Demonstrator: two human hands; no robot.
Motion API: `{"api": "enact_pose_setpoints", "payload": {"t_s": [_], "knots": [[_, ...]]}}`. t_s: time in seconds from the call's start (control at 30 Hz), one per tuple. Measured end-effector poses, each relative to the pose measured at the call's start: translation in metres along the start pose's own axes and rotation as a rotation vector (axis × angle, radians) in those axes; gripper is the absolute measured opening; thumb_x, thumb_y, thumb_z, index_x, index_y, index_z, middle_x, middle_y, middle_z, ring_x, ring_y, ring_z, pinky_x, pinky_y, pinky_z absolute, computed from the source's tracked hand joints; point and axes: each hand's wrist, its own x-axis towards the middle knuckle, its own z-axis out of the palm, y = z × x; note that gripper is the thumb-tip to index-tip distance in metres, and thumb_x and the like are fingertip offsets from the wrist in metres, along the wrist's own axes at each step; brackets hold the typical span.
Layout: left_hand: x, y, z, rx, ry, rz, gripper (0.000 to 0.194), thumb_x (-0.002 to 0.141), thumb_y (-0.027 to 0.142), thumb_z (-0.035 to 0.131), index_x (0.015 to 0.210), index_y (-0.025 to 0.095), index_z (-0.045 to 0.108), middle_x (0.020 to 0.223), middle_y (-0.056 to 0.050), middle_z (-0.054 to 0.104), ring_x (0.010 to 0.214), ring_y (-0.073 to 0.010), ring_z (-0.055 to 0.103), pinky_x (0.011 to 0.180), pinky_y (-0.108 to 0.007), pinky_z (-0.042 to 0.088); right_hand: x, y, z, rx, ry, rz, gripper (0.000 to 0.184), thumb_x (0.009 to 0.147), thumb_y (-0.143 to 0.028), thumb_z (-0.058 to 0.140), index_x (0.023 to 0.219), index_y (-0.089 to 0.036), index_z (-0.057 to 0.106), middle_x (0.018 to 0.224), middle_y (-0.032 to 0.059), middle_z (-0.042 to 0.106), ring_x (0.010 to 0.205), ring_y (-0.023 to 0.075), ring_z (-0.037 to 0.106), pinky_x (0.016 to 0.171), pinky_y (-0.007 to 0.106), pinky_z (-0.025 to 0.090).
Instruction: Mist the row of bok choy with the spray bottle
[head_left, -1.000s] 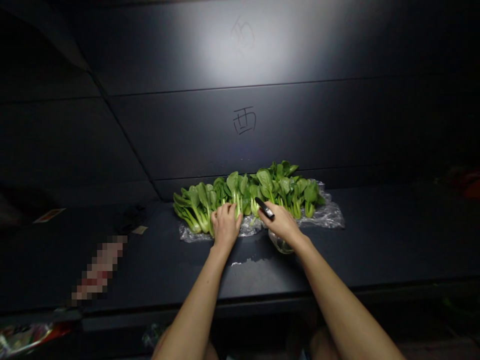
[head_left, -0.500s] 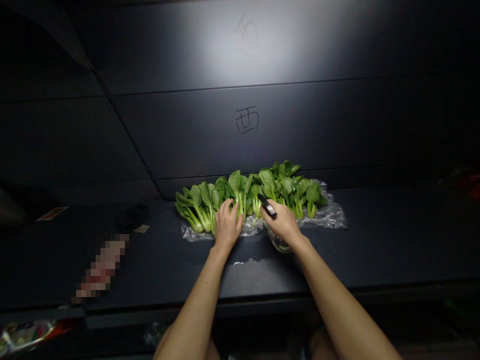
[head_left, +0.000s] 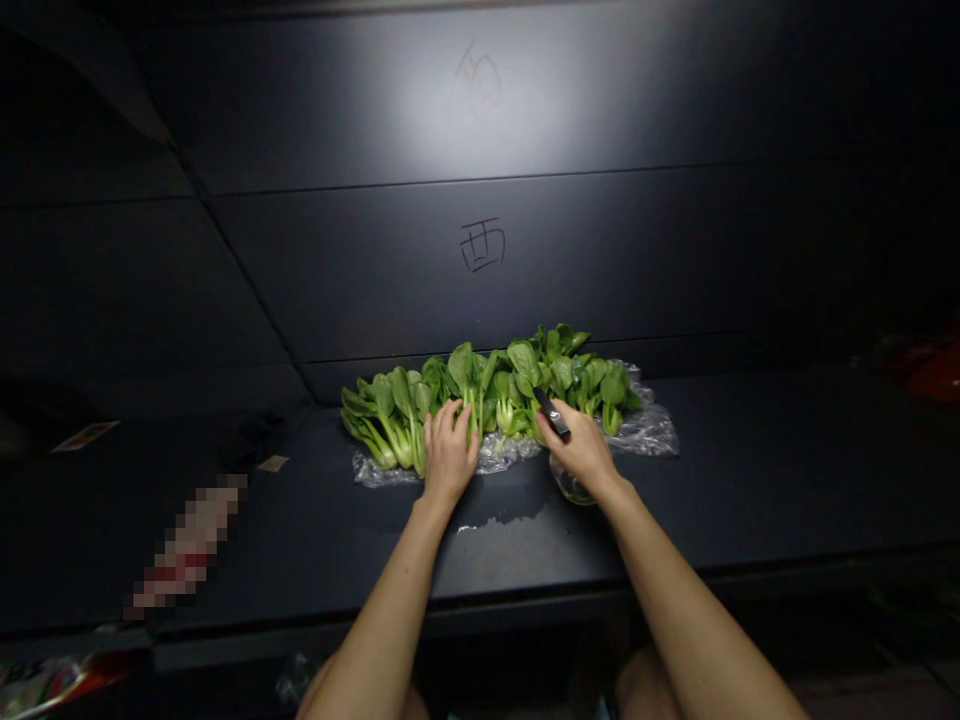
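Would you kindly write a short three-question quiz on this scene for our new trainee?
1. True or false: the right hand is empty.
2. What shows beneath the leafy greens?
3. Fill in the missing word: the left hand is at the ____ of the leafy greens, below the broad leaves.

Key
1. False; it holds a clear container.
2. Wrinkled clear plastic.
3. Stalks.

the character 西 (head_left: pixel 482 244), hand-drawn in thin dark lines on the far wall (head_left: pixel 360 265) straight ahead of me, fainter strokes (head_left: pixel 478 78) above it that I cannot make out, a glossy packet (head_left: pixel 56 685) at near left, its print too blurred for me to read
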Motion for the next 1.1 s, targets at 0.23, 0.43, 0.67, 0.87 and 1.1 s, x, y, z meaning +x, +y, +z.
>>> {"api": "enact_pose_setpoints", "payload": {"t_s": [0.23,0.43,0.67,0.87,1.1], "knots": [[0.008,0.014,0.002,-0.025,-0.019,0.106,0.034,0.089,0.025,0.047,0.122,0.019,0.056,0.120,-0.011,0.061,0.116,-0.0234,0.053,0.110,-0.045,0.030,0.001,0.014,-0.005,-0.025,0.022,0.032,0.028,0.091,-0.038,0.042,0.096,-0.019,0.062,0.084,0.0075,0.070,0.080,0.0212,0.065,0.065,0.025,0.037],[0.026,0.053,0.009,-0.065,-0.109,0.015,0.019,0.089,0.036,0.051,0.096,0.021,0.061,0.095,-0.006,0.068,0.096,-0.0226,0.060,0.088,-0.038,0.041,0.002,0.018,-0.008,-0.025,0.043,0.077,0.027,0.091,-0.036,0.043,0.098,-0.019,0.062,0.086,0.0080,0.071,0.080,0.0212,0.066,0.065,0.025,0.037],[0.043,0.095,0.033,-0.044,-0.212,-0.191,0.043,0.081,0.054,0.056,0.102,0.016,0.055,0.093,-0.012,0.068,0.096,-0.0288,0.063,0.085,-0.041,0.041,0.000,0.021,-0.007,-0.026,0.062,0.073,0.025,0.090,-0.036,0.044,0.096,-0.019,0.062,0.086,0.0078,0.071,0.079,0.0203,0.065,0.064,0.024,0.037],[0.049,0.093,0.039,-0.124,-0.305,-0.341,0.036,0.079,0.032,0.058,0.109,0.013,0.051,0.094,-0.013,0.069,0.094,-0.0260,0.065,0.081,-0.035,0.045,0.000,0.024,-0.009,-0.011,0.083,0.067,0.024,0.090,-0.036,0.044,0.090,-0.020,0.062,0.081,0.0066,0.071,0.076,0.0195,0.065,0.062,0.024,0.036],[0.041,0.050,0.028,-0.343,-0.022,-0.410,0.055,0.076,0.015,0.054,0.129,0.012,0.039,0.104,-0.011,0.062,0.090,-0.0207,0.063,0.080,-0.032,0.049,0.001,0.019,-0.010,-0.001,0.077,0.054,0.025,0.090,-0.036,0.045,0.093,-0.019,0.063,0.083,0.0075,0.070,0.078,0.0202,0.065,0.064,0.024,0.037]]}}
